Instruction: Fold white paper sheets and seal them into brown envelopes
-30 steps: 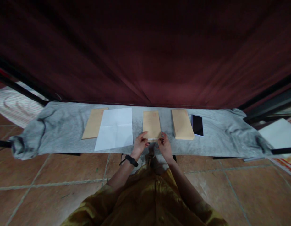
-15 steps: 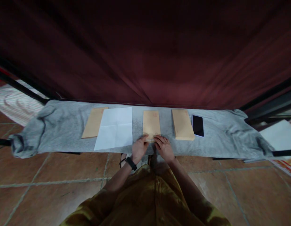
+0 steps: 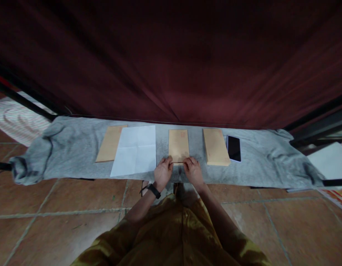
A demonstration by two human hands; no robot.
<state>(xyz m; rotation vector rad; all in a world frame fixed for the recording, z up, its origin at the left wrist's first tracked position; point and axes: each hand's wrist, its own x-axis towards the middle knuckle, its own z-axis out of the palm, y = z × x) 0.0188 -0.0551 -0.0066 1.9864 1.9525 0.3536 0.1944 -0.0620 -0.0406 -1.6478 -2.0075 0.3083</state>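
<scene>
A brown paper envelope [image 3: 178,143] lies in front of me on a grey cloth, with a small reddish mark near its far right corner. My left hand [image 3: 163,173], with a dark band on the wrist, pinches its near left corner. At the near right corner my right hand [image 3: 193,171] has its fingers closed on the paper. Between the hands a dark line crosses the envelope's near end, where the flap is. To the left, a creased white sheet [image 3: 135,149] partly covers another brown envelope [image 3: 108,146].
On the right stands a stack of brown envelopes [image 3: 215,144], with a dark-screened phone [image 3: 234,148] beside it. The grey cloth [image 3: 77,147] covers a narrow surface. A dark red curtain [image 3: 171,66] hangs behind, and tiled floor [image 3: 85,207] shows below.
My fingers have gone from pressing on the envelope's near end to pinching its corners, slightly farther apart. A dark line now shows at the flap, where a pale one was.
</scene>
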